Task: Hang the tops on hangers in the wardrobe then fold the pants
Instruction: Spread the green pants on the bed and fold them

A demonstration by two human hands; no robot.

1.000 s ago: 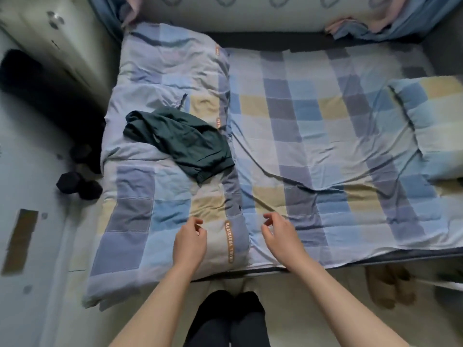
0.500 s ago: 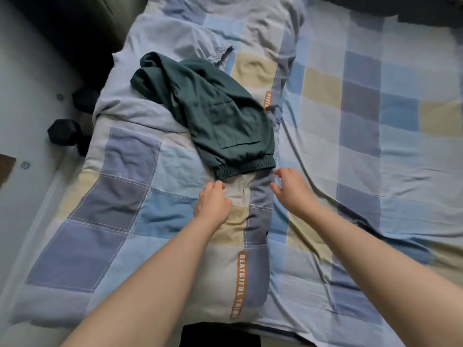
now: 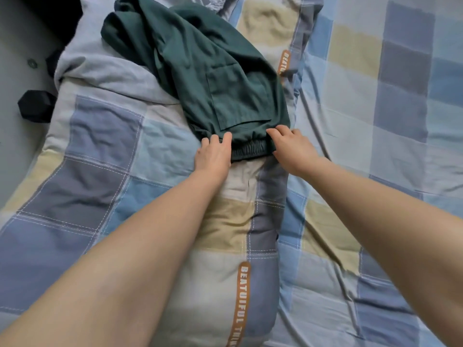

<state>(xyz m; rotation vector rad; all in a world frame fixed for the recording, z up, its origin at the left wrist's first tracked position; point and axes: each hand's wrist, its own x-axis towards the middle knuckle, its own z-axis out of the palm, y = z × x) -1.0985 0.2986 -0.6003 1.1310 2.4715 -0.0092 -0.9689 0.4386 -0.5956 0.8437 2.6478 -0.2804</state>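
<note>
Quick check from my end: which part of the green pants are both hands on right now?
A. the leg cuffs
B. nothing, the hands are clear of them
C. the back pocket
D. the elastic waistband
D: the left hand and right hand touch the two ends of the gathered waistband of the green pants, on the quilt.

Views: one, head-worn, wide-angle.
Facing: forward and steeply down onto checked bedding (image 3: 105, 146).
Nearness: close; both forearms fill lower frame, green pants (image 3: 225, 78) upper centre.
Edges: floor strip (image 3: 15, 71) at left.
</note>
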